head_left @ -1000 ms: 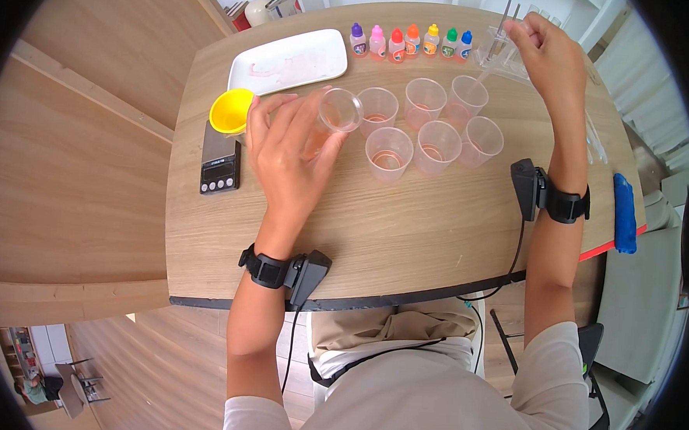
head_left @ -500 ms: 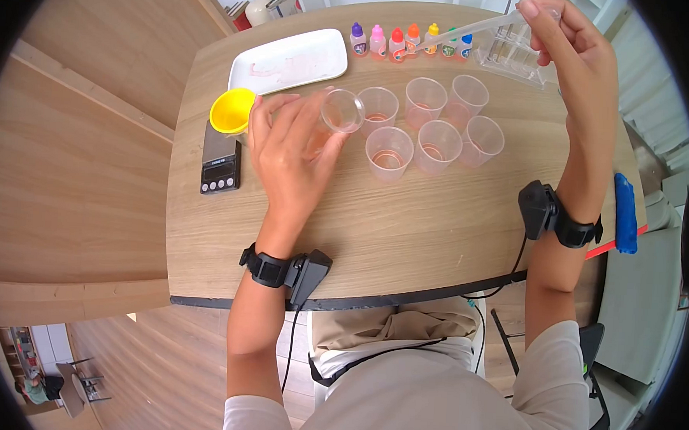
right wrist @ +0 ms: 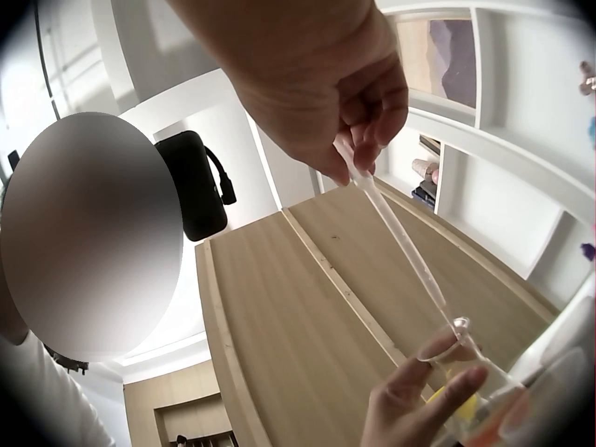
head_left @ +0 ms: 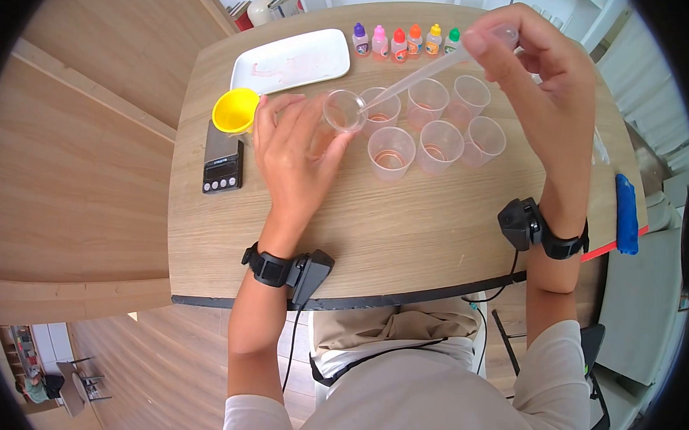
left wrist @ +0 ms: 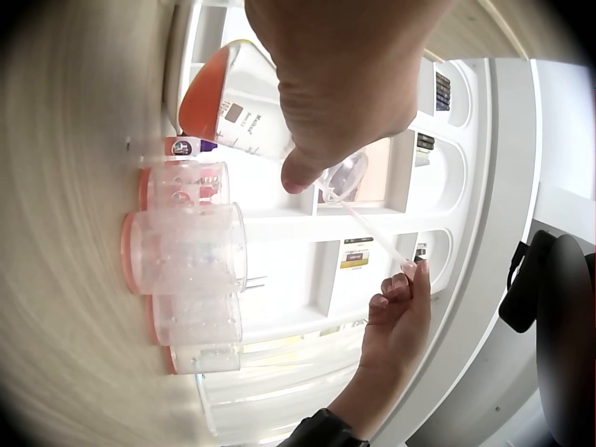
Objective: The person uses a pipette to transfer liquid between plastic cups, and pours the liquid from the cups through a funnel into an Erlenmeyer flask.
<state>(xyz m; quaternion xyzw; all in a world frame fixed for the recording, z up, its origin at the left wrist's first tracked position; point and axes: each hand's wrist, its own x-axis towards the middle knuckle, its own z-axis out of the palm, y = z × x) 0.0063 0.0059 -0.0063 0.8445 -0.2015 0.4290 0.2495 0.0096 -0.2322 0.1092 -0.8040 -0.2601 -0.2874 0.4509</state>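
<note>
My left hand [head_left: 289, 154] grips a clear plastic beaker [head_left: 343, 112] above the table, its mouth facing up toward the head camera. Orange-red liquid fills the bottom of this beaker [left wrist: 247, 102], and printed marks show on its wall in the left wrist view. With thumb and fingers, my right hand [head_left: 546, 81] pinches a clear plastic dropper pipette [head_left: 418, 77] at its bulb end. The pipette [right wrist: 405, 237] slants down to the left, and its tip is right at the beaker's rim. Several clear plastic cups [head_left: 391, 157] with a little reddish liquid stand just right of the beaker.
Small dropper bottles [head_left: 398, 48] with coloured caps line the back. Left of them lies a white tray [head_left: 334, 49] with pinkish stains. A yellow cup [head_left: 235, 110] stands by a digital scale [head_left: 222, 170]. A rolled blue item [head_left: 626, 214] lies at the right edge.
My right hand has lifted the pipette from the back right, by the clear rack, and carried it left to the beaker's mouth. The left hand and beaker have stayed in place.
</note>
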